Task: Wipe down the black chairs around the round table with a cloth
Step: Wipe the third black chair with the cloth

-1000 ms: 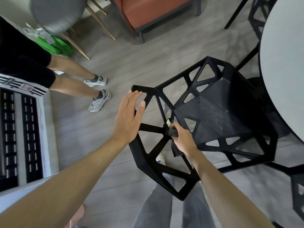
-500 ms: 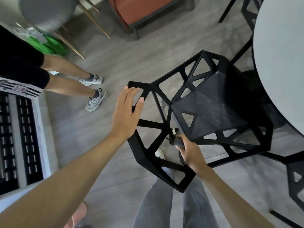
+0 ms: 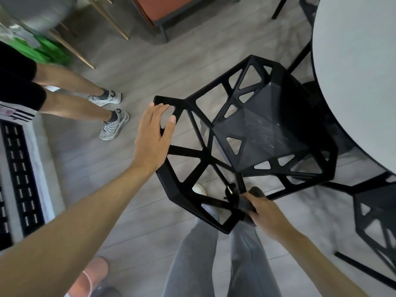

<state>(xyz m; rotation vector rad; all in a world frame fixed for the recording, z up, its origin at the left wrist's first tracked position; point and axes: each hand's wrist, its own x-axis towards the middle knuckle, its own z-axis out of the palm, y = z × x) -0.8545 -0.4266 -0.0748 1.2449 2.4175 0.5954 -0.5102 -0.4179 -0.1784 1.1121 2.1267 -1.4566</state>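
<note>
A black chair [image 3: 263,138] with an open triangular lattice stands in front of me, its seat tucked toward the round white table [image 3: 360,78]. My left hand [image 3: 153,138] lies flat with straight fingers on the top left edge of the chair's backrest. My right hand [image 3: 264,211] grips a dark grey cloth [image 3: 246,203] and presses it against the lower right strut of the backrest. Most of the cloth is hidden by my fingers.
Another person's legs and grey sneakers [image 3: 111,116] stand on the wooden floor at the left. A second black chair [image 3: 377,217] is at the right edge. An orange sofa [image 3: 171,7] and a grey wooden-legged chair [image 3: 42,11] are at the top. A white-and-black unit [image 3: 19,179] runs along the left.
My right hand has slid the cloth down the backrest's struts, from the central joint to the lower right corner. My left hand stays on the backrest's top edge.
</note>
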